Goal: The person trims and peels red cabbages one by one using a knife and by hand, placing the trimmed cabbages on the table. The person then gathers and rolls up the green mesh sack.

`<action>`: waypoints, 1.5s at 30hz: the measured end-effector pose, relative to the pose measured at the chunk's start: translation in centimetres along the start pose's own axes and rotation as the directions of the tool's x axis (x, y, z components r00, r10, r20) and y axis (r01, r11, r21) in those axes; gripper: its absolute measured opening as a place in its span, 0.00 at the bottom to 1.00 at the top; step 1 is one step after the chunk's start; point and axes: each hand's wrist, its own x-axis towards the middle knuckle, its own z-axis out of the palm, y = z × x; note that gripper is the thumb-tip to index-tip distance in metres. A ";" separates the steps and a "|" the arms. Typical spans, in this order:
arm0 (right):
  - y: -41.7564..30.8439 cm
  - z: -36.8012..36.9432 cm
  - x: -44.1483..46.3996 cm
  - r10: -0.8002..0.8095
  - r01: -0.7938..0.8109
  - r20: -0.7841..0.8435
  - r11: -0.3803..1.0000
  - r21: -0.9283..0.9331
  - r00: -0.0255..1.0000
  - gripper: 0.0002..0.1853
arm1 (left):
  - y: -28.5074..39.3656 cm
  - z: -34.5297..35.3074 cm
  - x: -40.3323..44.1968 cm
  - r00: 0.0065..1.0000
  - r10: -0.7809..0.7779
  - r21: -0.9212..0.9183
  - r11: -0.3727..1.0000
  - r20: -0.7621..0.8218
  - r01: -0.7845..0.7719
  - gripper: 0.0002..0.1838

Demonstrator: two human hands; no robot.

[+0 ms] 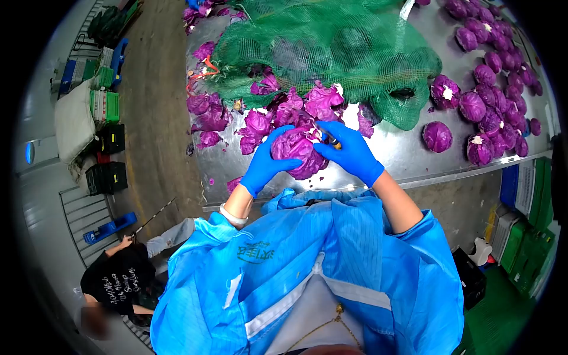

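Observation:
Blue gloves cover both of my hands. My left hand [267, 161] is curled round the left side of a red cabbage [300, 155] near the table's front edge. On the cabbage's right, my right hand [350, 152] grips a small knife [335, 143] with a dark and yellowish handle; its blade is mostly hidden by the fingers and the cabbage top. Torn purple cabbage leaves [258, 125] lie just beyond and to the left. A green mesh sack [355, 53] with dark round shapes inside spreads behind them.
Many red cabbages [472, 107] are heaped on the right of the metal table [402, 163]. Green crates [526, 254] stand below right. At the left, a person in a black shirt [118, 278] holds a thin stick. Black crates [106, 177] stand along the left wall.

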 end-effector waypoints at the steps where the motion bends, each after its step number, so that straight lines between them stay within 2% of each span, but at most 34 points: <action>1: 0.3 0.4 -0.4 -0.008 0.009 0.021 1.000 -0.026 1.000 0.29 | 0.0 0.1 -0.3 1.000 -0.012 0.044 0.999 0.000 0.012 0.42; 2: 0.2 0.9 -0.9 0.001 0.000 0.035 1.000 -0.014 0.999 0.26 | -0.2 0.2 -0.3 0.999 -0.047 0.052 0.998 0.004 0.046 0.43; 3: 0.9 1.5 -1.2 -0.050 0.079 0.096 0.941 -0.329 0.994 0.24 | -0.7 0.3 -0.5 0.995 -0.092 -0.018 0.996 0.037 0.093 0.44; 5: 4.6 2.4 -1.9 -0.117 0.114 -0.074 0.992 -0.045 0.990 0.21 | -1.6 0.4 -0.7 0.978 -0.173 -0.150 0.970 0.115 0.189 0.46; 6: 6.2 1.0 -1.2 0.143 -0.128 -0.143 0.985 0.113 0.979 0.20 | -1.6 0.3 -0.9 0.972 -0.116 -0.273 0.947 0.204 0.170 0.44; 7: 7.9 -0.5 -0.7 0.399 -0.345 -0.169 0.897 0.277 0.901 0.19 | -1.4 0.4 -1.5 0.975 -0.116 -0.387 0.904 0.190 0.183 0.44; 9: 9.6 -2.0 -1.5 0.308 -0.228 -0.341 0.940 0.255 0.888 0.22 | -0.5 0.3 -2.3 0.984 -0.106 -0.601 0.781 0.144 0.172 0.42; 10: 7.5 -2.3 -2.0 0.148 -0.130 -0.377 0.989 0.073 0.914 0.26 | -0.9 0.0 -2.4 0.978 -0.186 -0.603 0.772 0.094 0.204 0.41; 11: 5.1 -2.4 -2.5 0.191 -0.184 -0.304 0.982 0.049 0.933 0.28 | -1.1 -0.2 -2.1 0.985 -0.167 -0.565 0.810 0.034 0.156 0.39; 13: 2.6 -2.1 -2.7 -0.118 0.074 -0.178 0.968 -0.238 0.977 0.28 | -0.3 -0.5 -1.4 0.989 -0.145 -0.506 0.854 -0.013 0.119 0.38; 14: 1.3 -2.0 -2.3 -0.407 0.324 -0.188 0.876 -0.356 0.894 0.30 | 0.0 -0.6 -1.0 0.992 -0.121 -0.456 0.884 -0.020 0.099 0.38; 15: 0.4 -2.3 -2.5 -0.347 0.275 -0.064 0.830 -0.484 0.936 0.31 | 0.2 -0.6 -0.9 0.994 -0.104 -0.405 0.911 -0.026 0.085 0.38; 17: -0.5 -1.9 -2.0 -0.345 0.303 0.041 0.752 -0.585 0.938 0.34 | 0.9 -0.6 -1.2 0.994 -0.109 -0.355 0.930 -0.010 0.098 0.38; 20: -0.1 -1.4 -1.9 -0.277 0.317 0.162 0.726 -0.610 0.947 0.36 | 2.0 -0.4 -1.5 0.992 -0.121 -0.343 0.931 0.039 0.127 0.40; 23: -0.3 -0.1 -2.0 -0.193 0.217 0.110 0.716 -0.663 0.975 0.36 | 0.1 -0.4 -1.8 0.984 -0.157 -0.238 0.956 0.084 0.173 0.41; 24: 0.4 0.5 -1.9 -0.194 0.207 0.092 0.731 -0.651 0.977 0.33 | 0.2 0.0 -1.7 0.987 0.012 -0.044 0.999 0.163 -0.005 0.42; 25: 1.0 0.7 -2.0 -0.127 0.159 0.095 0.774 -0.613 0.987 0.32 | 1.2 0.7 -2.5 0.977 0.003 0.078 0.997 0.215 -0.021 0.44; 27: 3.0 -0.2 -2.5 0.005 0.055 0.110 0.842 -0.536 0.994 0.29 | 0.7 1.1 -2.6 0.986 0.033 -0.147 0.989 0.161 -0.009 0.41; 28: 3.9 -0.3 -2.6 -0.054 0.013 -0.075 0.888 -0.460 0.996 0.26 | -0.1 0.6 -2.5 0.991 -0.044 -0.347 0.934 0.130 0.087 0.40; 29: 4.3 -1.0 -3.1 0.002 -0.049 -0.131 0.933 -0.357 0.991 0.25 | -1.2 -0.3 -2.5 0.985 -0.126 -0.535 0.828 0.115 0.168 0.38; 30: 2.9 -1.7 -3.1 -0.028 -0.003 -0.128 0.971 -0.238 0.991 0.27 | -1.9 -0.7 -2.6 0.971 -0.212 -0.702 0.674 0.114 0.230 0.37; 31: 1.3 -2.2 -3.1 -0.058 0.044 -0.128 0.992 -0.115 0.990 0.29 | -1.9 -0.8 -2.5 0.968 -0.236 -0.725 0.652 0.083 0.221 0.34; 33: -2.9 -1.8 -2.9 -0.039 0.037 -0.035 0.997 -0.063 0.999 0.36 | -1.7 -0.7 -1.8 0.968 -0.215 -0.820 0.526 0.129 0.226 0.34; 36: -4.6 0.3 -1.4 -0.181 0.182 -0.097 0.983 0.006 0.979 0.35 | -0.1 -0.1 -1.9 0.939 -0.268 -0.721 0.604 0.217 0.339 0.38; 39: -2.4 1.3 0.3 -0.057 0.094 -0.183 0.976 0.196 0.981 0.20 | -1.2 -0.1 -2.1 0.932 -0.243 -0.781 0.512 0.267 0.357 0.35; 40: -2.1 1.1 0.7 0.003 0.052 -0.199 0.960 0.273 0.980 0.16 | -1.1 -0.1 -2.2 0.933 -0.282 -0.765 0.543 0.222 0.346 0.36; 41: -2.0 0.4 1.3 0.013 0.002 -0.328 0.999 0.045 0.944 0.07 | -1.6 -0.6 -2.5 0.942 -0.247 -0.731 0.595 0.229 0.334 0.36; 42: 0.8 -0.1 2.2 0.051 -0.035 -0.359 0.998 0.051 0.932 0.06 | -2.5 -1.2 -2.9 0.947 -0.211 -0.693 0.645 0.242 0.321 0.35; 43: 3.2 -0.7 2.5 0.194 -0.135 -0.332 0.972 0.192 0.923 0.06 | -3.1 -1.5 -3.0 0.950 -0.171 -0.653 0.694 0.259 0.303 0.35; 44: 3.1 -1.0 2.1 0.126 -0.064 -0.320 0.978 0.197 0.939 0.10 | -1.1 -0.7 -3.5 0.961 -0.205 -0.646 0.712 0.185 0.276 0.35; 45: 2.6 -1.1 1.3 0.058 0.004 -0.300 0.979 0.204 0.952 0.14 | -1.5 -1.0 -2.9 0.956 -0.216 -0.661 0.690 0.199 0.294 0.36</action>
